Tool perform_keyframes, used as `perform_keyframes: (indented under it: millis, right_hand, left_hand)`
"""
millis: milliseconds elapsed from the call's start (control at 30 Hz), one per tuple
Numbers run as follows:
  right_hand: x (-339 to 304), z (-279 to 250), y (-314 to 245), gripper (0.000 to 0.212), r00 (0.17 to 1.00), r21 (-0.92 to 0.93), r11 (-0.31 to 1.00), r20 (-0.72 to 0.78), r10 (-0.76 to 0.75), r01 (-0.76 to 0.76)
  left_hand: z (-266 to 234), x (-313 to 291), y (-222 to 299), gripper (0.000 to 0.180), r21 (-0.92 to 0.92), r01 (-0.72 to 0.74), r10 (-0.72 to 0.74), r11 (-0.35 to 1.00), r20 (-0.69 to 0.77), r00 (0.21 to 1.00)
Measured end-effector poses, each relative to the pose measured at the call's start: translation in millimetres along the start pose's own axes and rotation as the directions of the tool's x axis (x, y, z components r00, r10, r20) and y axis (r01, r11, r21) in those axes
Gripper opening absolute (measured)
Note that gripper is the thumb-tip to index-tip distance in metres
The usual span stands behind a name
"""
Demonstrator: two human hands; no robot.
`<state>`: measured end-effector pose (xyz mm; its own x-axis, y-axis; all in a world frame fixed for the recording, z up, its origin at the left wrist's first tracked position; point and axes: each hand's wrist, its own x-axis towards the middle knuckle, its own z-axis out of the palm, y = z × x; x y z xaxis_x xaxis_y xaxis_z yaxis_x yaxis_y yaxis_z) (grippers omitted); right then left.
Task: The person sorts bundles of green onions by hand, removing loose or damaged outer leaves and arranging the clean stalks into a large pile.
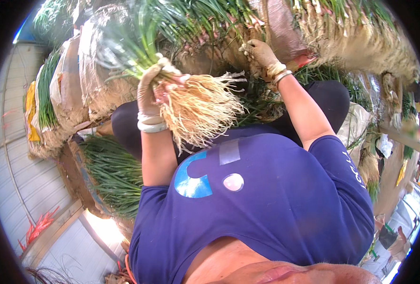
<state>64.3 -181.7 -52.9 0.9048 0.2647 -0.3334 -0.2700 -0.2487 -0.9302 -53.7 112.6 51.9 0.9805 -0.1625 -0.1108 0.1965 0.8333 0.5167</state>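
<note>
A thick bunch of spring onions (200,106) is in my gloved left hand (148,92), whose fingers wrap round the pale stem ends. Its long tan roots spread toward my right and its green leaves point away from me, partly blurred. My gloved right hand (261,56) is closed in a pinch at the front edge of the heap of spring onions (205,21) lying ahead of me. Thin stalks and roots hang around those fingertips, but what they hold is too small to make out.
More spring onions (347,33) lie along the far right, roots hanging down. Beside my left elbow is another green pile (113,173). Woven sacks (94,66) stand at the far left. Red plastic strips (39,227) hang near the pale panelled wall (25,156).
</note>
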Motion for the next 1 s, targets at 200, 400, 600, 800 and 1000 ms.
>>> perform_keyframes:
  millis: [200,400,600,800,1000]
  right_hand:
    - [-51,41,-54,0.022,0.931,-0.073,0.949,-0.184,-0.315,0.307]
    - [-98,85,-65,0.014,0.909,-0.130,0.900,0.076,-0.409,0.416]
    - [-21,78,-64,0.033,0.896,0.043,0.926,0.241,-0.373,0.374]
    - [-29,71,-75,0.020,0.890,-0.063,0.916,0.271,-0.367,0.397]
    - [-13,68,-94,0.026,0.930,-0.047,0.932,0.096,-0.354,0.360]
  left_hand:
    - [-56,19,-21,0.035,0.268,0.118,-0.130,0.956,0.027,0.991]
    - [5,15,-44,0.049,-0.037,0.359,-0.358,0.933,0.031,0.933]
    - [8,10,-44,0.041,-0.078,0.315,-0.323,0.946,-0.131,0.937]
    - [-7,6,-38,0.021,-0.116,0.299,-0.297,0.947,0.034,0.954]
    - [20,-2,-31,0.013,-0.243,0.294,-0.297,0.924,0.023,0.954]
